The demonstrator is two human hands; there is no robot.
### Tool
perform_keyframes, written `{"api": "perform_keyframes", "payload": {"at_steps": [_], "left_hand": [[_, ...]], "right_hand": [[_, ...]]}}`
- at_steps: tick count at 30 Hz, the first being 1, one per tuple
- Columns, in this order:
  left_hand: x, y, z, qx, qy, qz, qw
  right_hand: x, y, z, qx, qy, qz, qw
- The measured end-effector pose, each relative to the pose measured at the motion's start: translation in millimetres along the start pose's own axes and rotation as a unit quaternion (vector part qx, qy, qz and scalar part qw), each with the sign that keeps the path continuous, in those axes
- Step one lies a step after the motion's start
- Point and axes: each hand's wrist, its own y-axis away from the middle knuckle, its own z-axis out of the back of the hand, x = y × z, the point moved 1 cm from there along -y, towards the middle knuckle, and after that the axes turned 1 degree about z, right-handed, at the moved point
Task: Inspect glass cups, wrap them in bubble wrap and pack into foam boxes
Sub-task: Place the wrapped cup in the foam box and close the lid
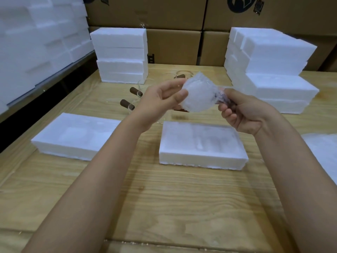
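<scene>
Foam box sits mid-worktop; above it you hold the bubble-wrapped glass cup, likely light, fragile and slippery. Your left hand pinches the padded bowl, and your right hand curls round the handle end. Grip gently there.

Warehouse packing station, stacked cardboard cartons, piles of foam boxes, plywood worktable
</scene>
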Motion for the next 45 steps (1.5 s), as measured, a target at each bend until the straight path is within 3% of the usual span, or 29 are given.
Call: {"api": "perform_keyframes", "payload": {"at_steps": [10,16,22,29,35,40,45], "left_hand": [[4,0,8,0.024,0.082,0.087,0.993],[7,-1,12,0.086,0.216,0.129,0.964],[11,-3,15,0.052,0.271,0.126,0.953],[8,-2,14,0.04,0.223,0.127,0.966],[5,0,15,0.043,0.202,0.139,0.969],[-16,-2,15,0.053,0.024,0.198,0.978],[-35,3,14,0.099,-0.106,0.254,0.956]], "right_hand": [[-8,-6,-3,0.034,-0.022,-0.016,0.999],[-6,-4,0,0.046,-0.065,0.038,0.996],[-2,-3,4,0.099,-0.039,0.116,0.987],[-6,-3,3,0.132,0.058,0.19,0.971],[-8,-2,4,0.117,0.116,0.199,0.966],[-3,4,1,0.149,0.178,0.174,0.957],[-1,8,4,0.21,0.229,0.104,0.945]]}}
